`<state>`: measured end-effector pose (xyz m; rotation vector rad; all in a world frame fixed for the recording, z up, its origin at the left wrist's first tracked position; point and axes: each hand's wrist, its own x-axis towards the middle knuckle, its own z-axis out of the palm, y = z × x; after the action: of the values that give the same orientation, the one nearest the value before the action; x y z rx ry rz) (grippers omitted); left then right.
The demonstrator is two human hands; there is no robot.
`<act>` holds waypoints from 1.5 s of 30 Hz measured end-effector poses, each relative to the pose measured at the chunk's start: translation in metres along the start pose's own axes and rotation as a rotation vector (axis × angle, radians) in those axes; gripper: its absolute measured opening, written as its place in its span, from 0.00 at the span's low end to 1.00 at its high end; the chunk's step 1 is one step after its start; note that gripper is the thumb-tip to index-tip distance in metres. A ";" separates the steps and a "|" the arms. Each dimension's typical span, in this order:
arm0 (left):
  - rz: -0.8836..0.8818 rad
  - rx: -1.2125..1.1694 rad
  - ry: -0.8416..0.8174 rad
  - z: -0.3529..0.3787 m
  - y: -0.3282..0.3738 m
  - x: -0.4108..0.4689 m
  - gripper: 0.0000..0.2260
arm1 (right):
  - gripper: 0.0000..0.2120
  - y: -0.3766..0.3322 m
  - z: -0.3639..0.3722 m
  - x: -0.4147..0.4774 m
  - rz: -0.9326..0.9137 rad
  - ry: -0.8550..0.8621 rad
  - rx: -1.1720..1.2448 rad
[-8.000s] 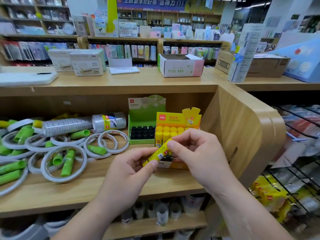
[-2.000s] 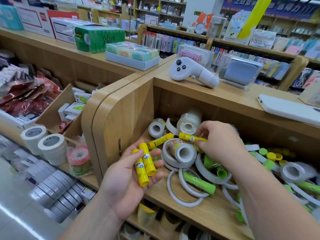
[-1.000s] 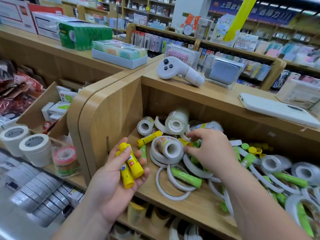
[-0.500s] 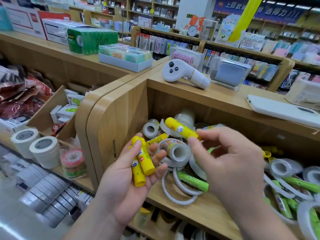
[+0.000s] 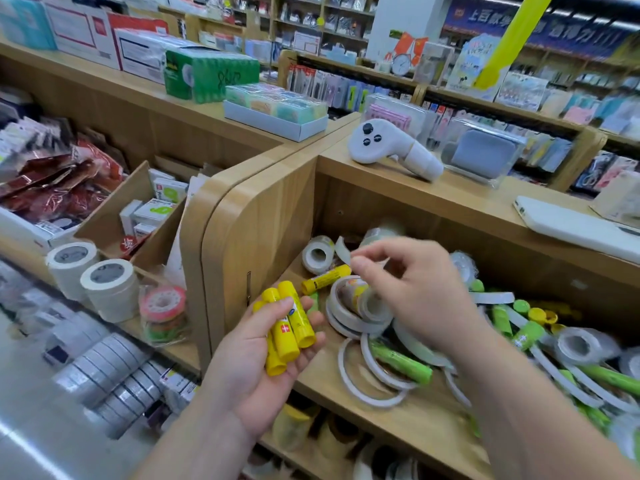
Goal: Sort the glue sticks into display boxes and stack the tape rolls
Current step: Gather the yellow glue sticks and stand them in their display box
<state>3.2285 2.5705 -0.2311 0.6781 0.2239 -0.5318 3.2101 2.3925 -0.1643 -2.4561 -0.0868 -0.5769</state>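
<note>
Two masking tape rolls (image 5: 107, 285) stand upright on the neighbouring shelf at far left, touching each other.

The left hand (image 5: 256, 355) is held palm up just off the front edge of the wooden shelf (image 5: 381, 420), near its left end. It grips three yellow glue sticks (image 5: 289, 329), with the fingers curled beneath and the thumb laid across. The three lie side by side and touching. Their long axes are parallel and run from the front toward the shelf's back, with the far ends leaning slightly left.

A loose yellow glue stick (image 5: 325, 279) lies on the shelf near its left end. Its long axis is roughly parallel to the front edge, and its right end points at the right hand's thumb. Behind it, toward the back left corner, a small tape roll (image 5: 317, 255) sits tilted. Just right of the loose stick is a pile of tape rolls (image 5: 356, 313), with flat rolls beneath and one tilted on top.

The right hand (image 5: 419, 296) hovers over this pile with its fingers loosely curled and its thumb and forefinger apart. Nothing held is discernible, though the fingertips are blurred.

Thin tape rings (image 5: 374, 379) lie flat and overlapping toward the front edge. A green glue stick (image 5: 401, 362) lies across them, its long axis running from back left to front right. A white controller (image 5: 381, 143) rests on the unit's top.
</note>
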 end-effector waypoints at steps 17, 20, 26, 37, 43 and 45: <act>0.038 0.176 -0.014 -0.018 0.005 0.010 0.22 | 0.13 0.044 0.026 0.079 0.011 -0.657 -0.489; 0.038 0.191 -0.030 -0.019 0.005 0.010 0.22 | 0.15 0.044 0.022 0.079 0.019 -0.659 -0.473; 0.054 0.199 0.013 -0.017 0.001 0.019 0.17 | 0.09 0.045 0.027 0.077 0.054 -0.578 -0.388; 0.055 0.261 0.091 -0.006 -0.003 0.035 0.20 | 0.07 0.050 0.034 0.080 0.057 -0.597 -0.304; 0.034 0.288 0.070 -0.008 0.000 0.024 0.23 | 0.09 0.038 0.026 0.085 -0.009 -0.604 -0.166; 0.045 0.282 0.064 -0.012 0.001 0.014 0.21 | 0.10 0.029 0.028 0.089 -0.068 -0.646 -0.211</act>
<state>3.2401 2.5735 -0.2452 0.9729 0.1946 -0.5036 3.3067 2.3791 -0.1629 -2.7596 -0.3845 0.2121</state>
